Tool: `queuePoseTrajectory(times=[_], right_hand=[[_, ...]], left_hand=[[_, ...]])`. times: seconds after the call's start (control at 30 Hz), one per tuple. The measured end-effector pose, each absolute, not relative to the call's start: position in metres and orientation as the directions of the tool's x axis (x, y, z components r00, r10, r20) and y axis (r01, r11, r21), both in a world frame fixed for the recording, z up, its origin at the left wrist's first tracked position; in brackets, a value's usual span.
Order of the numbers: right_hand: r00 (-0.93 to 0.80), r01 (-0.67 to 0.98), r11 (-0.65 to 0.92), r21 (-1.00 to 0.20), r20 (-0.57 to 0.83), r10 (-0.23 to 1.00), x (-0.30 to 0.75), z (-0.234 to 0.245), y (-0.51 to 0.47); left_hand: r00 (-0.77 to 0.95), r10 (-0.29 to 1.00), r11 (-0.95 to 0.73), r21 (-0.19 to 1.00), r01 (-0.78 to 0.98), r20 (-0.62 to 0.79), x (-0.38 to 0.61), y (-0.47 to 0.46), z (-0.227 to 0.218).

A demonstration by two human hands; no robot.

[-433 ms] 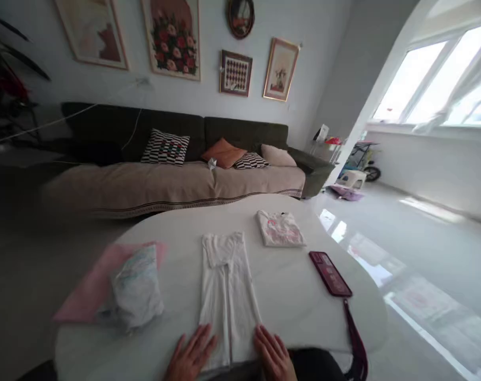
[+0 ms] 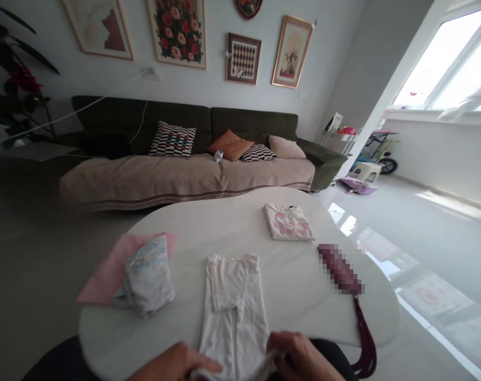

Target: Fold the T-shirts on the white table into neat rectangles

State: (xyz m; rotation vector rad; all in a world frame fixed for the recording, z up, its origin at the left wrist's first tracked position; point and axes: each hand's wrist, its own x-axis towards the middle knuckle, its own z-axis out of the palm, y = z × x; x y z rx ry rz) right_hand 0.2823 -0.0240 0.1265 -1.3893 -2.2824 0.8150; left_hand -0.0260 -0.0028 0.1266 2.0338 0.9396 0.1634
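A seated person's two bare hands grip the near end of a white garment spread lengthwise on a pale, round-edged tabletop (image 2: 299,296). The left hand (image 2: 175,362), partly cut off by the bottom of the view, closes on the near edge at the left corner, its fingers together and the fabric showing just beneath the fingertips. The right hand (image 2: 298,353) is curled tight around the right corner, with cloth bunched up between its fingers and thumb. Between them the garment (image 2: 234,301) lies at the near middle of the tabletop, its far end upright to the viewer and a folded-over section resting on top, a seam line running down its center. To the left, a crumpled white bundle (image 2: 151,278) with pale blue markings sits partly on a pink cloth (image 2: 99,278). Toward the far right lies a neatly folded white shirt (image 2: 290,222) with pink print, and nearer, a blurred dark-red item (image 2: 341,269) trails a strap (image 2: 366,336) over the table's edge. A dark green sofa (image 2: 252,127) stands behind.
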Motion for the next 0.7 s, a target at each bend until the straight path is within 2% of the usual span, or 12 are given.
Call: queuePoseTrajectory(times=[0.1,0.2,0.23,0.4,0.5,0.7], right_hand=[[-0.32,0.723,0.209,-0.659,-0.05,0.946,0.274,0.156,0.048],[-0.248,0.786,0.13,-0.604,-0.116,0.962,0.263,0.139,0.119],[-0.236,0.799,0.114,-0.591,-0.134,0.962,0.26,0.129,0.136],[-0.214,0.823,0.073,-0.563,-0.188,0.959,0.263,0.094,0.165],[-0.179,0.837,0.052,-0.544,-0.183,0.967,0.268,0.091,0.168],[-0.004,0.877,-0.056,-0.477,-0.125,0.992,0.258,0.084,0.178]], left_hand=[[0.58,0.779,-0.094,0.87,0.483,-0.238,-0.01,0.067,0.145],[0.31,0.907,0.132,0.892,0.433,-0.285,0.01,0.137,0.12],[0.266,0.92,0.153,0.888,0.433,-0.288,0.015,0.153,0.107],[0.221,0.942,0.127,0.878,0.462,-0.252,0.016,0.178,0.066],[0.191,0.955,0.096,0.846,0.525,-0.227,0.011,0.181,0.064],[0.01,0.993,0.079,0.728,0.681,-0.117,0.018,0.194,0.061]])
